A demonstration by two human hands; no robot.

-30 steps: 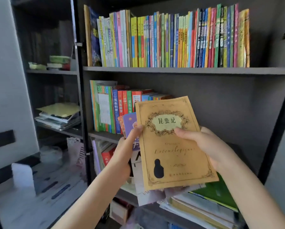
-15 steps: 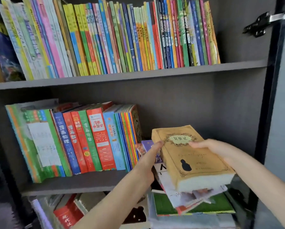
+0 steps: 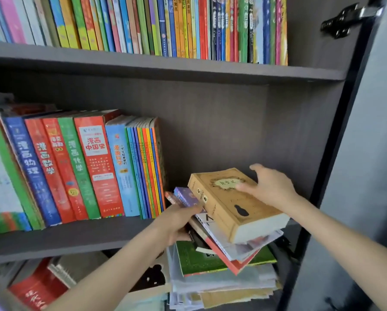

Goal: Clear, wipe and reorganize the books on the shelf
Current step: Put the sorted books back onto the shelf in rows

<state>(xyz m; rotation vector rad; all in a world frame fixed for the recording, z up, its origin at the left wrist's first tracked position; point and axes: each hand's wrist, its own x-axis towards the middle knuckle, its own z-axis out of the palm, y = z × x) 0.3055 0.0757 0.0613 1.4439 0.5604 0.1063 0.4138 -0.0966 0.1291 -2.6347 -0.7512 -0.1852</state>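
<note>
A thick tan book (image 3: 228,205) lies flat on top of a small stack of books (image 3: 235,250) that I carry at the middle shelf's (image 3: 75,239) right end. My left hand (image 3: 179,223) grips the stack's left edge from below, thumb on a purple book (image 3: 184,196). Fingers spread, my right hand (image 3: 271,187) rests on the tan book's cover near its title label. A row of upright books (image 3: 87,167) fills the left half of the middle shelf; the space to their right is bare.
The top shelf (image 3: 188,68) holds a long row of thin colourful books (image 3: 165,25). Below, a pile of papers and a green book (image 3: 201,261) lie flat, with red books (image 3: 37,286) at lower left. The dark cabinet side (image 3: 336,153) and a hinge (image 3: 345,19) stand at right.
The view has closed in on the middle shelf. The stack with the tan book has moved toward the shelf's bare right part, and my right hand has slid further onto the cover.
</note>
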